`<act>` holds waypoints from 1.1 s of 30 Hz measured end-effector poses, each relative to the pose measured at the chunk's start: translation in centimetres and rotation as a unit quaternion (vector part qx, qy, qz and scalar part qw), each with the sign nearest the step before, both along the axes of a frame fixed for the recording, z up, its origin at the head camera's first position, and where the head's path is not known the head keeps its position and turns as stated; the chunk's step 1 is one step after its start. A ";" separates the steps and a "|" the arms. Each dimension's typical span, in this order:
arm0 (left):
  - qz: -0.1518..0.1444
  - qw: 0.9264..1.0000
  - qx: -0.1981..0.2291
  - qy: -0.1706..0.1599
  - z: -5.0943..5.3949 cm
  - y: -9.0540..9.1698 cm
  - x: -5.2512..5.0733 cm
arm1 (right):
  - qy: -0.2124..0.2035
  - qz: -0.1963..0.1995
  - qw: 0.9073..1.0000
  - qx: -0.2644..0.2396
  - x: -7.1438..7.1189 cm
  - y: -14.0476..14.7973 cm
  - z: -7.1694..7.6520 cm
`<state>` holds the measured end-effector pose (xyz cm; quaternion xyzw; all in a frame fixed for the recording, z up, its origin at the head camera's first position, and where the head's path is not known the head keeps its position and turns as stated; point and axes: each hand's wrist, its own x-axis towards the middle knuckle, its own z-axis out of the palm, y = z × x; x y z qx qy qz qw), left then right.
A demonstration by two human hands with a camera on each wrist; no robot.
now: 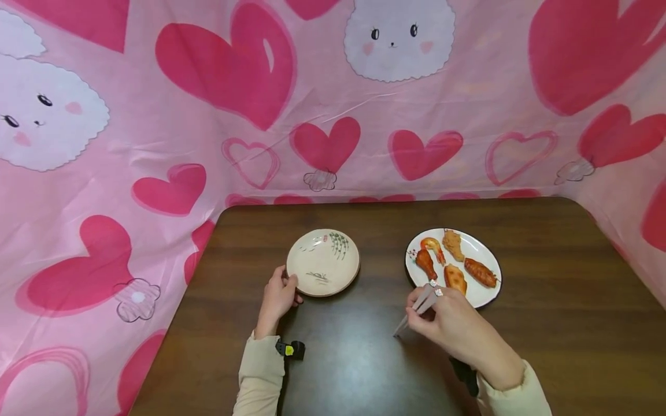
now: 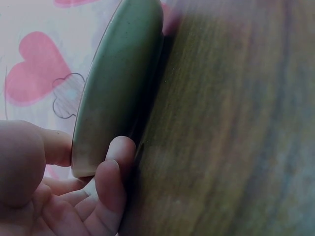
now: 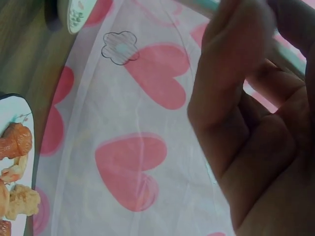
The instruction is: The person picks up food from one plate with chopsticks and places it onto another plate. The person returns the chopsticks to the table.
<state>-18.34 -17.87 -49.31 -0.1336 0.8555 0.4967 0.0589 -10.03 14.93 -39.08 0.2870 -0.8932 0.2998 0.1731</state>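
My left hand (image 1: pixel 278 297) grips the near left edge of a round cream plate (image 1: pixel 304 263) painted with green leaves. In the left wrist view the thumb lies at the rim of the plate (image 2: pixel 115 73) and fingers reach beneath it. A pair of pale chopsticks (image 1: pixel 401 328) is held in my right hand (image 1: pixel 460 323), tips pointing down and left with nothing between them. That hand is just in front of an oval white plate (image 1: pixel 486 297) with a dark rim, covering part of its near edge. The right wrist view shows the curled fingers and part of a chopstick (image 3: pixel 290 60).
On the oval plate lie a drumstick (image 1: pixel 425 264), a shrimp (image 1: pixel 433 247), a breaded piece (image 1: pixel 453 244), a brown wing-like piece (image 1: pixel 480 273) and a golden piece (image 1: pixel 455 278). A pink heart-patterned cloth (image 1: pixel 322 75) hangs behind and left of the dark wooden table (image 1: pixel 343 358).
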 end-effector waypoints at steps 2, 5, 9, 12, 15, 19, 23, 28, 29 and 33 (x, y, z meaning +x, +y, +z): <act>0.002 1.000 -0.001 0.000 -0.1 -0.1 0.0 | -0.027 0.008 1.000 -0.006 0.2 0.0 0.2; 0.001 1.000 -0.001 0.000 -0.1 -0.2 0.0 | -0.050 0.016 0.999 -0.012 0.3 -0.2 0.4; -0.002 1.000 0.001 0.001 -0.1 -0.3 0.1 | -0.042 0.020 0.999 -0.007 0.3 -0.6 0.1; -0.004 1.000 -0.001 0.001 0.0 -0.4 0.2 | -0.044 0.018 0.999 -0.005 0.3 -0.9 -0.2; -0.005 1.000 -0.004 -0.002 0.0 -0.3 0.1 | -0.065 0.009 0.998 -0.007 0.5 -1.1 -0.1; -0.006 1.000 -0.002 -0.001 0.0 -0.2 0.0 | -0.105 -0.010 0.994 -0.006 0.7 -1.2 0.1; -0.004 1.000 -0.001 -0.004 0.0 -0.2 0.0 | -0.078 -0.029 0.996 0.015 0.6 -1.3 0.1; 0.000 1.000 0.001 -0.009 0.0 0.0 -0.1 | -0.059 -0.044 0.997 0.032 0.6 -1.3 0.1; 0.000 1.000 0.000 -0.008 0.0 0.0 -0.1 | -0.065 -0.046 0.996 0.034 0.6 -1.4 0.1; 0.000 1.000 0.001 -0.009 0.1 0.0 -0.1 | -0.097 -0.052 0.993 0.041 0.6 -1.5 0.2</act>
